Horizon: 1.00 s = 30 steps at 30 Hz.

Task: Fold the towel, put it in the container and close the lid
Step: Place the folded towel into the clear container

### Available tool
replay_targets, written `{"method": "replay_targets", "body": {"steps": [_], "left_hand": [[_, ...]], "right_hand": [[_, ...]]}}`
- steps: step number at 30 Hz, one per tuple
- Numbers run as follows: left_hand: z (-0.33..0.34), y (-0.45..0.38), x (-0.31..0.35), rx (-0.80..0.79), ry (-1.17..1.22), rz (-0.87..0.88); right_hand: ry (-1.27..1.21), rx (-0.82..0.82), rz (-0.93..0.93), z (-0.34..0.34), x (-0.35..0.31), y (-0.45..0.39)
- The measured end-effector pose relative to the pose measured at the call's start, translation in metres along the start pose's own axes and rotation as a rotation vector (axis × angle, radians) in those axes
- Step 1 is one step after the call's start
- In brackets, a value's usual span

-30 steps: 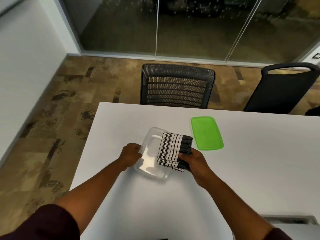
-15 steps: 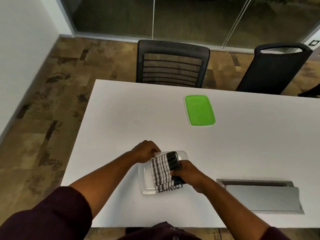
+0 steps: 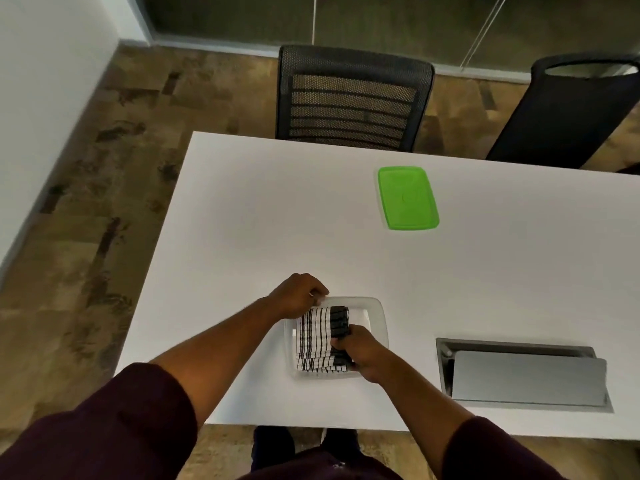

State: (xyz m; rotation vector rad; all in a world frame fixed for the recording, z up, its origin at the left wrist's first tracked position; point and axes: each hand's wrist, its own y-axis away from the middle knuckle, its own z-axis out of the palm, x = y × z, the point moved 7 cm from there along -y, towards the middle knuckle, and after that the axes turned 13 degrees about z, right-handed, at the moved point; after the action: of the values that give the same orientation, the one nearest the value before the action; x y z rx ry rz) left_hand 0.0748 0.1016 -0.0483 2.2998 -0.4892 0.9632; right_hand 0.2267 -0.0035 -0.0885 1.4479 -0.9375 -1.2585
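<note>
A folded black-and-white striped towel (image 3: 317,337) lies inside a clear plastic container (image 3: 377,318) near the table's front edge. My right hand (image 3: 360,351) grips the towel's right side and presses it into the container. My left hand (image 3: 299,294) holds the container's far left rim. The green lid (image 3: 408,198) lies flat on the table farther away, to the right, apart from the container.
The white table (image 3: 277,220) has a recessed metal cable hatch (image 3: 523,374) at the front right. Two black chairs (image 3: 349,98) (image 3: 568,109) stand at the far side. The table's left edge drops to brown patterned floor.
The container and towel have come toward the table's front edge with both hands. The towel now sits lower inside the container. The lid has stayed in place.
</note>
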Motion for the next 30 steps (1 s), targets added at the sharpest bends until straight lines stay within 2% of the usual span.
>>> {"method": "replay_targets", "body": {"steps": [2, 4, 6, 8, 11, 14, 19, 25, 30], "left_hand": [[-0.006, 0.006, -0.006, 0.091, 0.083, -0.034], [-0.016, 0.020, -0.015, 0.271, 0.117, -0.103], [-0.024, 0.049, -0.028, 0.513, 0.171, -0.238], [-0.018, 0.080, -0.044, 0.634, 0.270, -0.398], [0.011, 0.108, -0.061, 0.582, 0.580, -0.540], [0.026, 0.114, -0.057, 0.521, 0.754, -0.527], [0.026, 0.106, -0.051, 0.495, 0.717, -0.486], [0.025, 0.106, -0.050, 0.470, 0.648, -0.461], [0.025, 0.109, -0.053, 0.441, 0.619, -0.458]], "right_hand": [[0.026, 0.010, 0.007, 0.001, 0.002, -0.005], [0.084, 0.045, -0.024, 0.001, 0.000, -0.009], [0.168, 0.120, -0.077, -0.002, -0.006, -0.010], [0.258, 0.223, -0.110, -0.005, -0.010, -0.009], [0.382, 0.350, -0.145, -0.010, -0.011, -0.010], [0.417, 0.434, -0.172, -0.013, -0.009, -0.012], [0.343, 0.441, -0.224, -0.007, -0.007, -0.011], [0.440, 0.487, -0.312, -0.004, -0.006, -0.007], [0.547, 0.514, -0.310, -0.008, -0.013, 0.001]]}}
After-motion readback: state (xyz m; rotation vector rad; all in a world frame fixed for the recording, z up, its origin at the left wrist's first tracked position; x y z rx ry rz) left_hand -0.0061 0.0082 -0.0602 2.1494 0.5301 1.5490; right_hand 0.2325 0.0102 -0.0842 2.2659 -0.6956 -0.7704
